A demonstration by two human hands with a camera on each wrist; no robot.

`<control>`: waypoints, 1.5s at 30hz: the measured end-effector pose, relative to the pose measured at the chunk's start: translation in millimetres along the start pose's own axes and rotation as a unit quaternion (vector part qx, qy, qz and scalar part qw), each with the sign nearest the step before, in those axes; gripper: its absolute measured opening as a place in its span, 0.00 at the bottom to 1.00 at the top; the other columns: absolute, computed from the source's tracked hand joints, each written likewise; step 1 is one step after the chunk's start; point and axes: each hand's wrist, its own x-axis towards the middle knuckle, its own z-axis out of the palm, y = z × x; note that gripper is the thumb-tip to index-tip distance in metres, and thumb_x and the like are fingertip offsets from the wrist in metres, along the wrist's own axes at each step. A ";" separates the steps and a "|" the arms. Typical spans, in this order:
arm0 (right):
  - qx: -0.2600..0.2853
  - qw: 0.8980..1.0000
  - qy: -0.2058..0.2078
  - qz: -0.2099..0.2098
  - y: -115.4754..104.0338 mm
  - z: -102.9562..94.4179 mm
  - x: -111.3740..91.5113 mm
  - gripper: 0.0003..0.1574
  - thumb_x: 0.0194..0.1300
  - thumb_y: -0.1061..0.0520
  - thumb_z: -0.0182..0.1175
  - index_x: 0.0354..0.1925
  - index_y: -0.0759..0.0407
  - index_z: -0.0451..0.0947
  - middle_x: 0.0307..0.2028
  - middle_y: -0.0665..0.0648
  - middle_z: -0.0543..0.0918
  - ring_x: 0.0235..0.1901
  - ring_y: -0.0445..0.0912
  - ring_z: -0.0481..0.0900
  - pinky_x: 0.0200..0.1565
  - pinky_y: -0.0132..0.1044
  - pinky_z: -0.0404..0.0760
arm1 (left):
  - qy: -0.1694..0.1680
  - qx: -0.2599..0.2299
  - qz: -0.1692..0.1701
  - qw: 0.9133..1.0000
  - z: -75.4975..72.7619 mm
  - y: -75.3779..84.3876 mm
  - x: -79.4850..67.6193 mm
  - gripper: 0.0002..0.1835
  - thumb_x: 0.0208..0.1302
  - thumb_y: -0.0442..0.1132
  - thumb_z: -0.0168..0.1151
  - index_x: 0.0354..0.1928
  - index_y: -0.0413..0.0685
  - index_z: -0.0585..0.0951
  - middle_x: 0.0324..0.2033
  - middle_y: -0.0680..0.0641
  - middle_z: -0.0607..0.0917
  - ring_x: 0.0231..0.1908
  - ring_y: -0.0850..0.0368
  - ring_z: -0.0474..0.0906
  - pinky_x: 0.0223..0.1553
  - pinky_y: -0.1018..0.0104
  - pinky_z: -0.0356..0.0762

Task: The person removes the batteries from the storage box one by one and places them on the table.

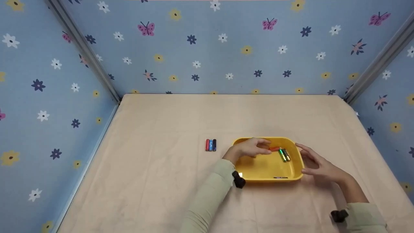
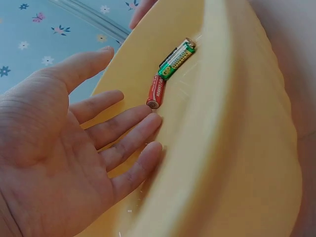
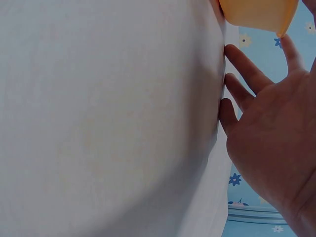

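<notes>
A yellow plastic tub (image 1: 263,179) stands on the cloth-covered table. Inside it, toward the right, lie a red battery (image 2: 156,92), a green battery (image 1: 282,155) and a dark battery with a gold end (image 1: 287,154); another thin dark one shows by the near wall. My left hand (image 1: 254,147) reaches over the tub's left side, fingers spread and relaxed, holding nothing, its fingertips close to the red battery in the left wrist view. At the tub's right end is my right hand (image 1: 326,168), fingers extended, with fingertips right at the rim.
Left of the tub, three batteries (image 1: 211,145), red, blue and dark, lie side by side on the beige tablecloth (image 1: 155,161). Blue panels (image 1: 207,58) with flowers and butterflies, joined by grey metal posts, enclose the table at the back and sides.
</notes>
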 end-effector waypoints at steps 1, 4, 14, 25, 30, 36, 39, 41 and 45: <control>0.001 1.000 0.000 0.000 0.0 -0.2 -0.2 0.60 0.75 0.54 0.73 0.92 0.42 0.52 0.82 0.70 0.72 0.69 0.13 0.63 0.89 0.64 0.54 | 0.001 0.003 -0.001 1.000 0.1 -0.4 0.1 0.35 0.85 0.49 0.65 0.86 0.48 0.70 0.83 0.43 0.76 0.57 0.61 0.77 0.58 0.63 0.82; 0.010 1.000 0.001 -0.008 1.2 -0.8 -0.6 0.60 0.76 0.55 0.72 0.92 0.44 0.51 0.81 0.70 0.72 0.70 0.14 0.64 0.83 0.27 0.58 | 0.000 0.008 0.002 1.000 0.3 -1.7 1.1 0.35 0.84 0.49 0.65 0.86 0.47 0.70 0.82 0.43 0.77 0.54 0.61 0.77 0.55 0.65 0.81; 0.019 1.000 -0.002 -0.019 3.6 -1.4 -1.2 0.59 0.77 0.58 0.71 0.92 0.45 0.51 0.81 0.71 0.72 0.71 0.15 0.65 0.69 0.10 0.56 | -0.030 0.042 -0.004 0.999 3.8 2.9 6.5 0.36 0.84 0.50 0.67 0.86 0.50 0.70 0.77 0.45 0.83 0.64 0.57 0.84 0.65 0.59 0.83; 0.008 1.000 -0.004 -0.005 0.7 -1.5 -0.1 0.59 0.77 0.56 0.71 0.92 0.42 0.51 0.83 0.70 0.70 0.70 0.12 0.62 0.75 0.16 0.56 | -0.025 0.022 -0.008 0.999 12.1 5.1 15.9 0.36 0.81 0.46 0.71 0.86 0.54 0.71 0.75 0.45 0.85 0.68 0.56 0.84 0.67 0.56 0.84; 0.011 1.000 -0.005 -0.002 0.6 -1.0 0.1 0.59 0.77 0.56 0.71 0.92 0.43 0.51 0.83 0.70 0.70 0.70 0.12 0.62 0.83 0.26 0.57 | 0.000 -0.002 -0.005 1.000 19.6 6.6 20.1 0.38 0.80 0.43 0.71 0.86 0.50 0.70 0.79 0.44 0.81 0.71 0.54 0.82 0.69 0.51 0.84; 0.015 1.000 -0.006 -0.008 2.7 -2.2 0.1 0.58 0.78 0.57 0.71 0.92 0.44 0.50 0.83 0.72 0.69 0.71 0.13 0.62 0.76 0.18 0.59 | 0.014 -0.004 0.006 1.000 25.3 9.6 25.1 0.38 0.78 0.39 0.73 0.85 0.50 0.71 0.80 0.44 0.80 0.78 0.49 0.79 0.71 0.52 0.83; 0.030 0.999 -0.006 -0.021 5.1 -1.8 -0.4 0.58 0.78 0.60 0.70 0.92 0.48 0.50 0.82 0.74 0.68 0.71 0.14 0.64 0.70 0.10 0.57 | 0.016 0.001 0.016 1.000 27.9 10.6 28.0 0.38 0.77 0.36 0.73 0.85 0.47 0.71 0.79 0.42 0.80 0.80 0.47 0.77 0.77 0.54 0.80; 0.029 0.999 -0.006 -0.024 5.9 -1.2 -0.7 0.58 0.78 0.60 0.70 0.93 0.48 0.50 0.82 0.75 0.68 0.71 0.13 0.64 0.69 0.09 0.56 | 0.017 0.005 0.019 1.000 29.5 10.7 29.2 0.39 0.76 0.34 0.74 0.85 0.47 0.71 0.78 0.41 0.82 0.80 0.47 0.77 0.78 0.58 0.79; 0.021 1.000 -0.003 -0.018 5.5 0.0 -1.2 0.58 0.78 0.58 0.70 0.92 0.45 0.50 0.83 0.74 0.68 0.70 0.12 0.63 0.68 0.09 0.55 | 0.020 0.026 0.025 0.999 32.4 9.6 31.2 0.40 0.75 0.30 0.74 0.85 0.45 0.71 0.73 0.39 0.85 0.76 0.47 0.81 0.73 0.67 0.80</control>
